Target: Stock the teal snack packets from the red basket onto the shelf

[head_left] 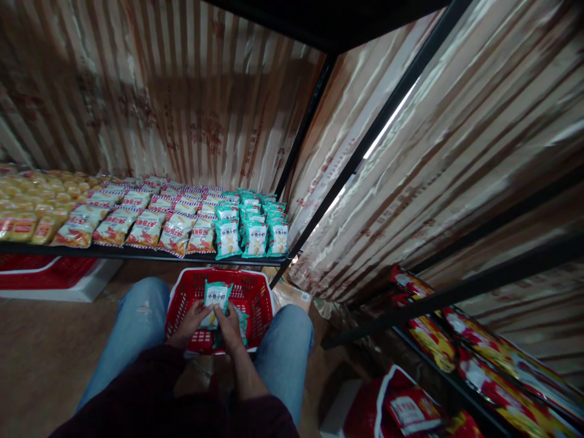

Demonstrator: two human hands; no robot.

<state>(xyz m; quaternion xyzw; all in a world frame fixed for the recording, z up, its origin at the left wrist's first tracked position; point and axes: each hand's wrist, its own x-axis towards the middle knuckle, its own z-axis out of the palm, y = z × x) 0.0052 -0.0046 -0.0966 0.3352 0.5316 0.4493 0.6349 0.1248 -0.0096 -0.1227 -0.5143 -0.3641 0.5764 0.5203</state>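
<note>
Over a red plastic shopping basket [262, 295] between my knees, both hands grip one teal-and-white snack bag [216, 294], its printed front facing me. My left hand [189, 325] closes on the bag's left edge. My right hand [229, 325] closes on its lower right, the thumb lying across the front. Beneath them, more teal snack bags [241, 328] lie in the basket, partly hidden by my hands. Ahead, similar teal bags [255, 237] stand in rows at the right end of a black shelf [150, 252].
Striped white-and-orange snack bags [146, 226] and yellow packs [22, 225] fill the shelf leftward. Black metal posts [319, 225] rise close at right. Red-and-yellow packets [483, 365] line another shelf at right, above a second red basket [365, 413]. A red basket [64, 274] sits under the left shelf.
</note>
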